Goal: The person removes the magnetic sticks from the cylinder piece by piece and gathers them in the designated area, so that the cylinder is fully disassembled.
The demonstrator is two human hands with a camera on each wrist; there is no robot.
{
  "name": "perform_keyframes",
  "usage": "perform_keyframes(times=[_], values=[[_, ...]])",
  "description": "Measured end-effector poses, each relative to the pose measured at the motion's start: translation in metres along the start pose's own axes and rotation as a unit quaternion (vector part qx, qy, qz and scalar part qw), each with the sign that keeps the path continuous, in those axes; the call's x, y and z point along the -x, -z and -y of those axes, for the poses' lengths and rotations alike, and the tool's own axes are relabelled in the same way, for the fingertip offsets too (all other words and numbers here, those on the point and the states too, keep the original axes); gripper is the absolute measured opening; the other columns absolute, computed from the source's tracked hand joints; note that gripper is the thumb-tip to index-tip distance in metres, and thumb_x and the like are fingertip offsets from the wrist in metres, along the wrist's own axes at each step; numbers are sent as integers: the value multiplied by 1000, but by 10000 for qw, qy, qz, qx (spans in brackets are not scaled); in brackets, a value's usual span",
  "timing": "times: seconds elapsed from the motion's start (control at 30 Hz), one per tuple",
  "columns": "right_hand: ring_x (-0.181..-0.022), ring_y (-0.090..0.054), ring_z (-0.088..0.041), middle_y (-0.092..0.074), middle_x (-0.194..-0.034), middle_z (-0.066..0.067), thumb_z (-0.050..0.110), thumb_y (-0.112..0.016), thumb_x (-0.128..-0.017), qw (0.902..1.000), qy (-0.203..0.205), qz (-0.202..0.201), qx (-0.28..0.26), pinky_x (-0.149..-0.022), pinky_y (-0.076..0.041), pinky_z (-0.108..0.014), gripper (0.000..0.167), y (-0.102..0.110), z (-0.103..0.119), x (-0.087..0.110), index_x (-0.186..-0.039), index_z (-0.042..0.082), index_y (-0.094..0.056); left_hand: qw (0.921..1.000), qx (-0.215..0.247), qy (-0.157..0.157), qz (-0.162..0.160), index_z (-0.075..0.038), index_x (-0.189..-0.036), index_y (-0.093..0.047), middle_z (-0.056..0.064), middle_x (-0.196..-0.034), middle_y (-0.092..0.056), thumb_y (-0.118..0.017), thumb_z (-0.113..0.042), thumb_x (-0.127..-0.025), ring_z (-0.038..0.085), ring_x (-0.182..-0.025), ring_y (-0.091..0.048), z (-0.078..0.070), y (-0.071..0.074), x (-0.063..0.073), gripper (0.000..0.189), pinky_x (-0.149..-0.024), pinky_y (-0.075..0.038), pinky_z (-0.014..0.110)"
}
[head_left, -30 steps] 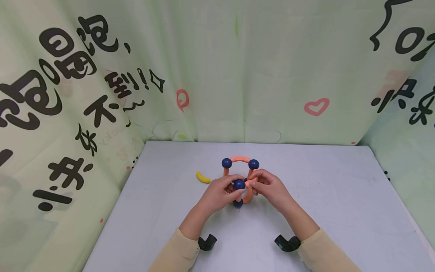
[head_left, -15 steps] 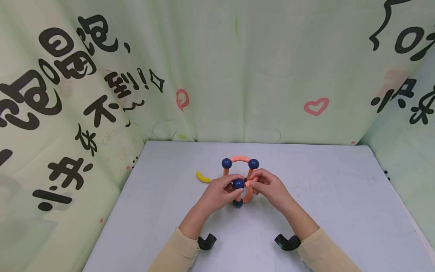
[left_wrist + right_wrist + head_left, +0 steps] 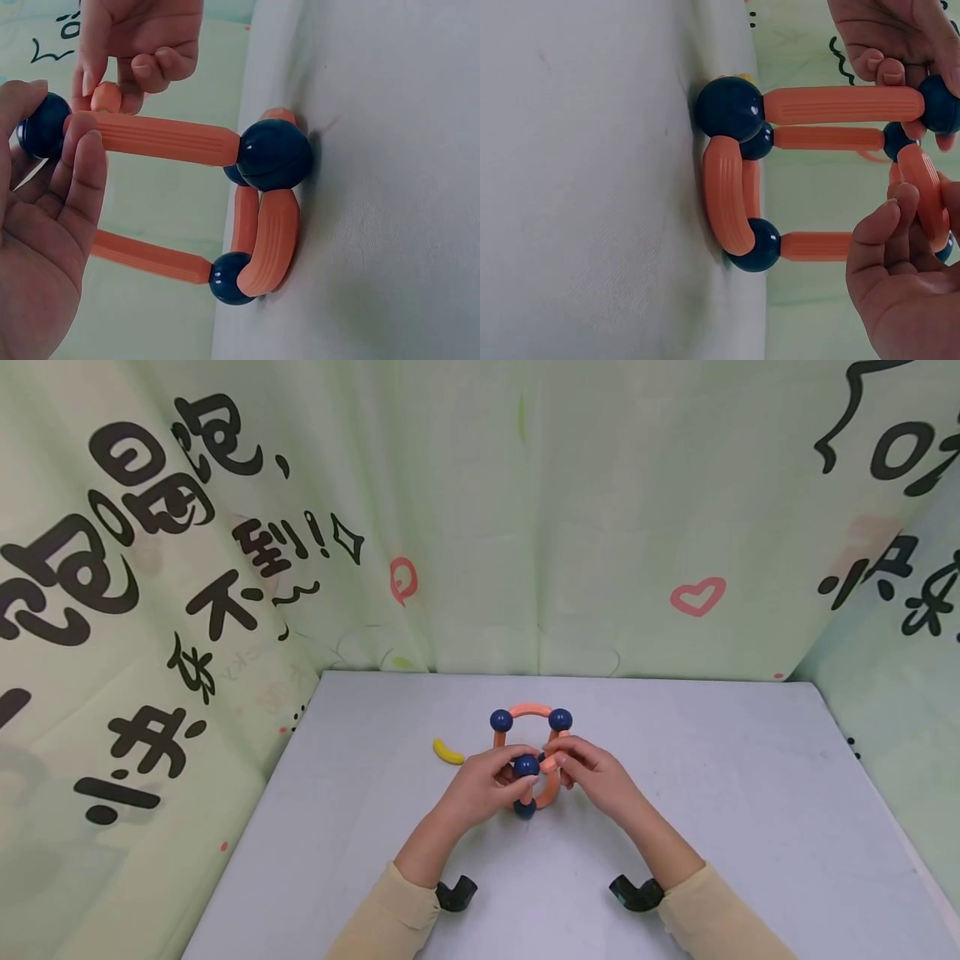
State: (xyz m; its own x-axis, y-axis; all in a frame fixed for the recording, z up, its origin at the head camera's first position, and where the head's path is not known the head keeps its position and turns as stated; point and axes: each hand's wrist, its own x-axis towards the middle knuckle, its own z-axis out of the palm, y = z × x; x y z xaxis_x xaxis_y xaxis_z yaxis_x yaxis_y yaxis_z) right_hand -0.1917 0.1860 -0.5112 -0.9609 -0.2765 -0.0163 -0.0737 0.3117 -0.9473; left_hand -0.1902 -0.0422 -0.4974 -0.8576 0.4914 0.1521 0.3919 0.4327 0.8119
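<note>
A frame of dark blue balls and orange rods stands on the table, with upright straight rods (image 3: 844, 105) rising from curved rods (image 3: 724, 195) at its base. My left hand (image 3: 487, 783) grips the near top ball (image 3: 527, 766) between thumb and fingers. Its fingers also touch the upper end of the upright rod (image 3: 165, 139) below that ball. In my right hand (image 3: 596, 774) a short curved orange rod (image 3: 924, 184) is pinched, close beside the held ball. Whether this rod touches the balls at either end is hard to tell, as fingers partly cover it.
Left of the frame lies a yellow curved rod (image 3: 448, 752) on the white table (image 3: 360, 827). Another curved orange rod (image 3: 530, 710) joins the two far top balls. A pale green printed curtain (image 3: 480, 527) encloses the table at the back and sides.
My right hand's fingers have shifted slightly on the curved rod, and its near end sits a little farther right of the held ball. The left hand stays nearly still.
</note>
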Motion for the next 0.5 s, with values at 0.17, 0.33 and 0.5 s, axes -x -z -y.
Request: perform_keyframes(times=[0.17,0.33,0.5], values=[[-74,-57,-18,-63,-99,-9,36,-60,-99,9974,269,-408,535,-63,-51,-31,33,-2,-1,2,-129,25,-57,10000,-49,-4,-10,-21,-128,-63,-2,-100,-69,-68,-31,-95,5,-81,-60,1,0,0,35,-70,-54,18],[-69,-55,-14,-66,-93,-7,27,-67,-95,9962,287,-701,432,-59,-46,-24,48,-3,-1,0,-134,18,-39,9999,15,154,25,-19,-129,-63,-2,-100,-69,-68,-34,-94,6,-81,-61,0,1,0,38,-70,-54,18],[-68,-54,-11,-66,-94,-11,22,-69,-94,9968,81,-798,3,-59,-45,-22,58,-4,-2,-3,-135,10,-30,9997,61,209,53,-17,-131,-62,-1,-100,-69,-68,-35,-94,6,-81,-61,1,1,0,42,-70,-54,19]])
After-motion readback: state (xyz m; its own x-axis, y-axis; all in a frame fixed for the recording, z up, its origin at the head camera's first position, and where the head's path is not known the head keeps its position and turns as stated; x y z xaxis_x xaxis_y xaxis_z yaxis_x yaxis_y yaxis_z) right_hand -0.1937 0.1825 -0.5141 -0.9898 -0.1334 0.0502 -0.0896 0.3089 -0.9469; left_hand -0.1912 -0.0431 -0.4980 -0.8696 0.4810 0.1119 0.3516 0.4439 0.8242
